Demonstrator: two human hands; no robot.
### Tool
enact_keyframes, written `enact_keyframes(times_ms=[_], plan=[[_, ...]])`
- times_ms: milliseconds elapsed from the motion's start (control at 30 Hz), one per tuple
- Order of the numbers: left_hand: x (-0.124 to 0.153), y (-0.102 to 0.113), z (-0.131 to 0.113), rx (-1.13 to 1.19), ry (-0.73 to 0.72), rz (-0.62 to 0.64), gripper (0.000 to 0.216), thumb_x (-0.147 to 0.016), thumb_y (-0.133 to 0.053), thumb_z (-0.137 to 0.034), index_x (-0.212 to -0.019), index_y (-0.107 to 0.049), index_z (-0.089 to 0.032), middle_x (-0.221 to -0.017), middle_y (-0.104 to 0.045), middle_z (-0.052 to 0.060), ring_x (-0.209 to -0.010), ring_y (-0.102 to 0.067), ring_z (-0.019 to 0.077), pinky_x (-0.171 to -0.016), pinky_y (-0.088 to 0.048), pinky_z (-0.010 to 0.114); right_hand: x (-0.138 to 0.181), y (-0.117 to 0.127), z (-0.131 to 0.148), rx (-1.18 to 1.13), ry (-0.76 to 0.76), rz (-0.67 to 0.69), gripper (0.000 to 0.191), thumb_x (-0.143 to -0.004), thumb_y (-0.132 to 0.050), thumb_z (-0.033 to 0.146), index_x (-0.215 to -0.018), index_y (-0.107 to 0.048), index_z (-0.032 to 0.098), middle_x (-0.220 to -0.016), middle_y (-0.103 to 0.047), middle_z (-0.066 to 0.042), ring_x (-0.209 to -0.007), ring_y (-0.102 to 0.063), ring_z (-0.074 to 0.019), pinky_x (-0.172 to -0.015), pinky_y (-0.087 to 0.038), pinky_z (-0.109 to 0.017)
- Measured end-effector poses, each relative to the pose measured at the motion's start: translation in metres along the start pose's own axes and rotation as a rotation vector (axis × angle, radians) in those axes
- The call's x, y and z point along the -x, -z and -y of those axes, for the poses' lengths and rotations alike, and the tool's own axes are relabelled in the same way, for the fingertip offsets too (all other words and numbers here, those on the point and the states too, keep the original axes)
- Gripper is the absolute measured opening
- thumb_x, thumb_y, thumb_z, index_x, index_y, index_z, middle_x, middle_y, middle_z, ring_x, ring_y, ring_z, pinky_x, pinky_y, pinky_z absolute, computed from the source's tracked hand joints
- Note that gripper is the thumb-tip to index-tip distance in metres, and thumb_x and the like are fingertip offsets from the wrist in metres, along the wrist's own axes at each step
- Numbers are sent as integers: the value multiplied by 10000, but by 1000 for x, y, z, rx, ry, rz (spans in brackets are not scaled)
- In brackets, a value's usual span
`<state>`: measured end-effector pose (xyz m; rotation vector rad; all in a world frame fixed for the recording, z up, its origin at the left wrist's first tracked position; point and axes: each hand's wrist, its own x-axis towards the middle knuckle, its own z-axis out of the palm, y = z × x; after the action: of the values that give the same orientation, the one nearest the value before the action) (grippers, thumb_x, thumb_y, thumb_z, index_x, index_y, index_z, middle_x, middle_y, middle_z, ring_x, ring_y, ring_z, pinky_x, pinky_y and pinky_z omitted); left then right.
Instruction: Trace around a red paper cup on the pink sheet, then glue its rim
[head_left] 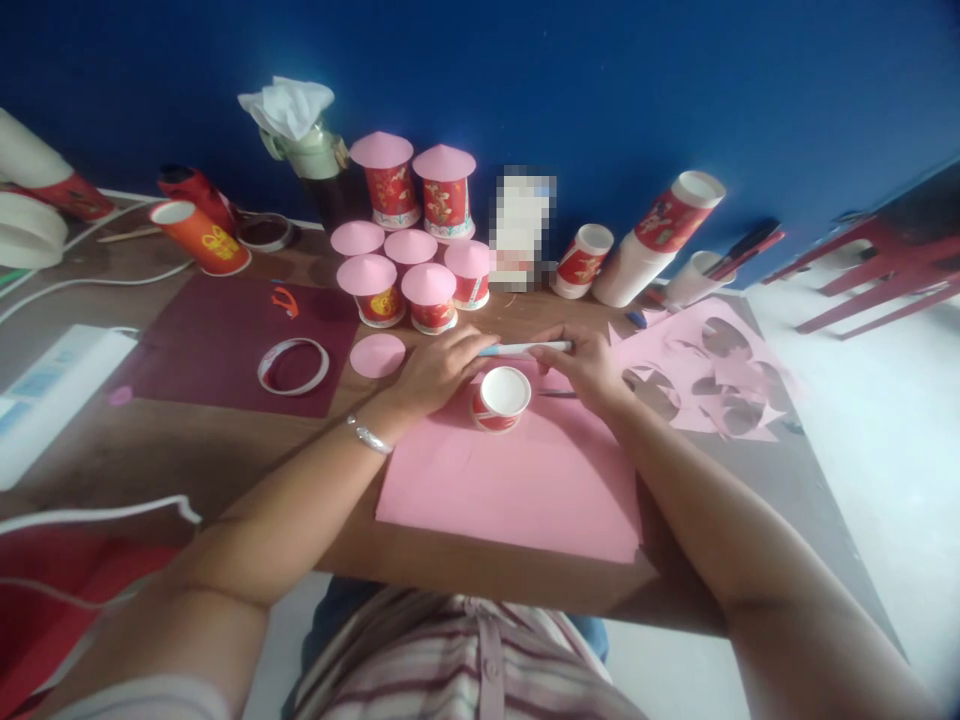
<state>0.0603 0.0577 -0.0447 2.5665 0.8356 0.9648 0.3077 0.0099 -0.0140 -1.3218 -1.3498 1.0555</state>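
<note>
On the pink paper (517,490) stands one open cup (501,400), over its far edge is one white pen (514,350), just left lies one pink disc (377,356), and beyond, leftward, stand seven cone-topped cups (428,285).

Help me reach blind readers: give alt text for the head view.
Someone's left hand and right hand hold a penlike white tool beyond a red-and-white cup on pink paper. Seven cups with pink cone tops stand at back left; pink scraps with round holes lie right.

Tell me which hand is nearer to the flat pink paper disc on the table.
The left. The person's left hand is just to the right of the flat pink paper disc; the right hand is farther off on that same side, beyond the left.
</note>
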Motion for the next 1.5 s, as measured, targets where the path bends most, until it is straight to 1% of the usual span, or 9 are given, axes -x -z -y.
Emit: enact_keyframes(times_ms=[233,400,667,867,1000,1100,1233,1333,1500], plan=[[-2,0,5,-132,-44,27,386,-1112,-467,-396,-1174,-741,-131,-1043,-793,126,-976,-755,242,-875,-593,363,-4,3,-9,-24,-37,23,380,-764,-871,545,-786,-709,202,-576,-636,25,-544,-572,-130,-534,-450,-273],[0,7,12,-70,28,-56,318,-1084,-547,-395,-1112,-769,-170,-978,-792,88,-899,-738,198,-828,-572,318,-16,28,-7,-221,91,-207,316,-729,-880,466,-773,-672,233,-535,-503,76,-514,-476,-100,-542,-457,-265],[-4,-1,7,19,23,180,244,-1032,-570,-264,-1081,-808,-257,-1083,-789,67,-997,-732,211,-819,-557,316,-18,19,-2,-431,66,-252,429,-612,-946,473,-830,-624,290,-588,-409,96,-527,-395,-104,-561,-459,-282],[-4,-8,11,-7,51,130,288,-1033,-580,-318,-1236,-758,-219,-1145,-751,108,-1046,-727,245,-866,-584,363,-23,22,-16,-285,113,-238,409,-851,-721,683,-1004,-634,314,-667,-387,62,-563,-438,-145,-591,-458,-330],[-2,6,5,231,40,74,268,-1034,-525,-217,-1189,-744,-215,-1187,-745,97,-1105,-713,215,-989,-587,388,-25,24,-23,-193,148,-268,424,-976,-497,726,-969,-567,307,-657,-379,54,-566,-480,-169,-604,-473,-360],[0,23,0,503,93,167,253,-962,-605,-184,-1188,-715,-208,-1242,-750,113,-1101,-729,213,-957,-611,365,-23,23,-20,-255,135,-282,411,-930,-608,708,-901,-520,308,-632,-346,75,-546,-465,-154,-614,-496,-353],[-1,38,-5,710,126,420,625,-850,-741,-191,-1452,-600,-281,-1518,-631,134,-1408,-632,290,-1128,-573,443,-19,18,-12,-404,88,-271,455,-833,-760,686,-878,-520,303,-616,-333,96,-525,-426,-122,-613,-504,-321],[-2,35,-14,759,125,471,860,-752,-906,-270,-1531,-543,-301,-1591,-574,143,-1498,-558,325,-1207,-520,492,-17,13,-9,-444,57,-230,485,-801,-776,715,-895,-557,292,-617,-352,98,-523,-418,-113,-597,-504,-308],[-2,15,-26,1016,423,287,525,-822,-876,-470,-1242,-702,-208,-1205,-781,137,-1126,-756,298,-1006,-624,473,-15,8,-6,-496,57,-204,558,-704,-870,661,-846,-475,294,-641,-418,94,-557,-462,-120,-609,-520,-308]])
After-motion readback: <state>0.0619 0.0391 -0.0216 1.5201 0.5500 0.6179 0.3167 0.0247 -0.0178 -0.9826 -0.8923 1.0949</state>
